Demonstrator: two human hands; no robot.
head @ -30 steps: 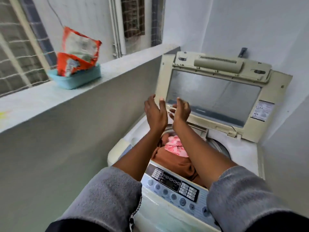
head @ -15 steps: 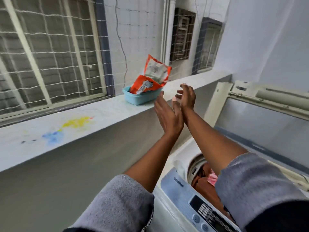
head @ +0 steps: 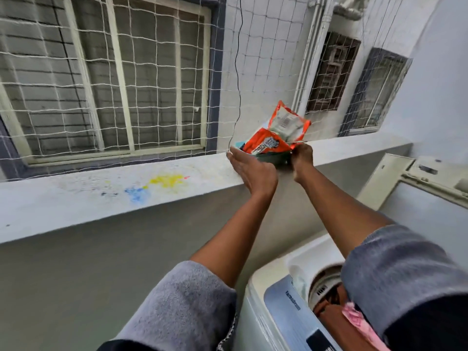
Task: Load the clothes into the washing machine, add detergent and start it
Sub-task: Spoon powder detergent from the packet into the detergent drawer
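Observation:
An orange and white detergent bag (head: 276, 138) stands in a small blue tub (head: 274, 159) on the white ledge (head: 101, 196). My left hand (head: 253, 171) lies flat against the tub's left side, fingers straight. My right hand (head: 301, 155) curls its fingers over the tub's right rim, just under the bag. At the lower right is the top-loading washing machine (head: 268, 300), its lid (head: 430, 211) raised. Brown cloth (head: 329, 312) and a pink garment (head: 359, 323) lie in the drum, partly hidden by my right sleeve.
A string net (head: 152, 72) and barred windows close off the space behind the ledge. A thin black wire (head: 239, 72) hangs down to the tub. Yellow and blue stains (head: 157, 184) mark the ledge. A grey wall runs below it, left of the machine.
Both hands have reached from above the drum up to the ledge and now touch the tub. The view has swung left and up, away from the machine.

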